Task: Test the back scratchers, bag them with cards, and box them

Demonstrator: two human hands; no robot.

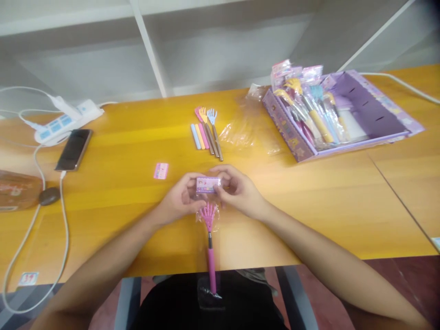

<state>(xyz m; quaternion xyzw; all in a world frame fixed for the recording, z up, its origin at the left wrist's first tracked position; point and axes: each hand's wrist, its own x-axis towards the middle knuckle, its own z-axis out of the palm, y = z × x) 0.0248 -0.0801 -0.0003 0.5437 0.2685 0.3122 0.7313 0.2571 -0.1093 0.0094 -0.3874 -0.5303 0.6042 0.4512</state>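
Note:
My left hand [177,198] and my right hand [243,190] are closed on the two ends of a purple-and-pink printed header card [207,184]. It sits at the top of a clear plastic bag, and the right thumb presses on its front. Inside the bag hangs a pink back scratcher [211,266], claw end up, its handle reaching past the table's front edge. Beyond my hands lie several loose scratcher rods [213,135] with pink, yellow and blue claws. Coloured handle tubes [200,136] line up beside them. A small pink card [161,171] lies left of my hands.
At the back right, a purple display box [299,153] holds several bagged back scratchers [318,114]. Clear plastic bags [244,128] lie to its left. A power strip [68,121], a phone [74,150], white cables and an orange-brown bottle [19,190] occupy the left side.

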